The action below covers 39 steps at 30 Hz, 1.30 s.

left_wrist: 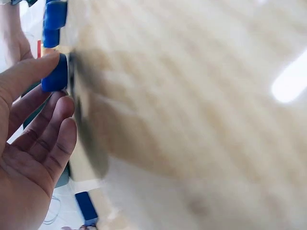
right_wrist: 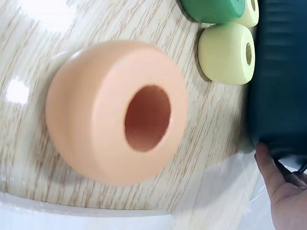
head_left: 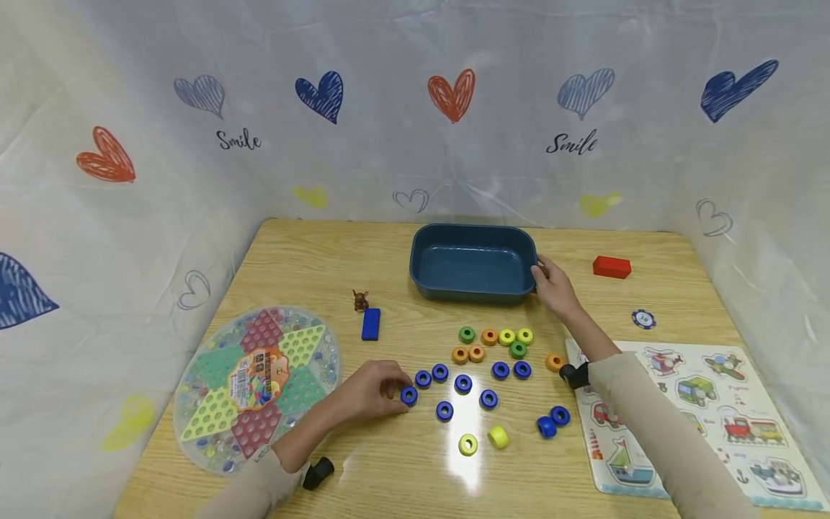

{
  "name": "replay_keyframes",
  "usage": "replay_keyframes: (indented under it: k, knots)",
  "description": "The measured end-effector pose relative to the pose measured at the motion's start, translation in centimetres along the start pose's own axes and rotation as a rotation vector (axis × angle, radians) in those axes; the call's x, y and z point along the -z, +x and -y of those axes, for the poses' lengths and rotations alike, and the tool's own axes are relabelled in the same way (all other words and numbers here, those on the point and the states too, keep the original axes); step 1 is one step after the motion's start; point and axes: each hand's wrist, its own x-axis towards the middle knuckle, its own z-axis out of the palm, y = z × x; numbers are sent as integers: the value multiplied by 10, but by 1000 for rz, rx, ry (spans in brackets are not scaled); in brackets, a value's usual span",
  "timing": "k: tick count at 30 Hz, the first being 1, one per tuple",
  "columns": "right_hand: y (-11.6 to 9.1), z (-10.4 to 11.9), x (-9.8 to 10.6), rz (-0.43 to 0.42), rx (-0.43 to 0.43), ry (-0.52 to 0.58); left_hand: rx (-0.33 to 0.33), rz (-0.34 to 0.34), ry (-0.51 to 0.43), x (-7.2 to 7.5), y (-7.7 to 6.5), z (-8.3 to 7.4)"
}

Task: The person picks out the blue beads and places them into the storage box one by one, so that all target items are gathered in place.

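Note:
My left hand [head_left: 378,391] pinches a blue bead [head_left: 408,396] between thumb and index finger, low over the wooden table. In the left wrist view, the other fingers curl loosely beneath that bead [left_wrist: 56,76]. At the back, my right hand [head_left: 554,288] grips the right end of a dark teal plastic basin [head_left: 473,297], thumb at the rim; the other fingers are partly hidden behind it. Nothing lies inside the basin. Several more blue beads [head_left: 463,383] lie to the right of my left hand. An orange bead [right_wrist: 139,115] looms large in the right wrist view.
Green [head_left: 467,334], orange [head_left: 476,353] and yellow beads [head_left: 498,437] lie in front of the basin. A Chinese checkers board [head_left: 301,389] is at left, near a blue block [head_left: 371,324] and brown figurine [head_left: 360,300]. A picture puzzle board [head_left: 694,432], poker chip [head_left: 644,318] and red block [head_left: 612,267] sit right.

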Motion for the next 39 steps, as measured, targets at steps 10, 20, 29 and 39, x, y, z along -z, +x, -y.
replay_keyframes:
  k: [10, 20, 29, 39]
  knots:
    - [0, -1, 1, 7, -20, 17, -83, -54, -1, 40, 49, -11]
    - [0, -1, -4, 14, -20, 33, -31, -143, 52, 87, 138, -14]
    - [-2, 1, -2, 10, -22, 40, 148, -162, 147, 92, 202, 7]
    - [0, 0, -2, 12, -12, 26, 336, -67, 370, 78, 245, 32]
